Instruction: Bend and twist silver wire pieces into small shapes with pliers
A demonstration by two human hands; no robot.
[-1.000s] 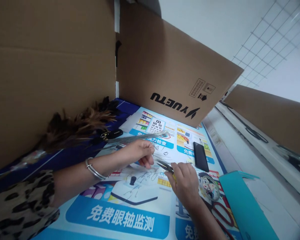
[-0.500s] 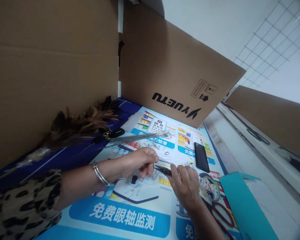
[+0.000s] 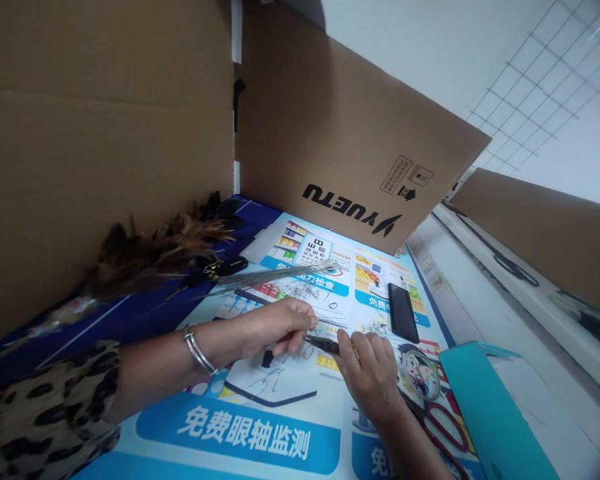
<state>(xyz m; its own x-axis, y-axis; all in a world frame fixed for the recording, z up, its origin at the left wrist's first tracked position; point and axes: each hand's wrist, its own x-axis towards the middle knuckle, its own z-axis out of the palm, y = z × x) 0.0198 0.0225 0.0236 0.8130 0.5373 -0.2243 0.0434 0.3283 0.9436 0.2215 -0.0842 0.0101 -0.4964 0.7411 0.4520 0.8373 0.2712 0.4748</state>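
My left hand (image 3: 283,327) is closed in a pinch over the printed sheet, and a thin wire (image 3: 333,323) runs out from near its fingertips toward the right. In my right hand (image 3: 367,367) is a pair of dark-nosed pliers (image 3: 325,344), the fingers wrapped round its handles. The jaws point left and lie close to my left fingertips; whether they grip the wire I cannot make out. Beyond my left hand lies a bundle of long thin wires (image 3: 290,270), with a tangle of short bent wire pieces (image 3: 305,290) beside it.
Brown feathers (image 3: 160,243) and a black key fob (image 3: 233,267) lie to the left. Rightward are a black phone (image 3: 403,312), a roll of clear tape (image 3: 420,373), red-handled scissors (image 3: 447,427) and a teal folder (image 3: 495,413). Cardboard panels (image 3: 350,127) stand behind and at left.
My right hand and the pliers have shifted slightly left, bringing the jaws nearer my left fingers. My left hand keeps its pinch and has barely moved.
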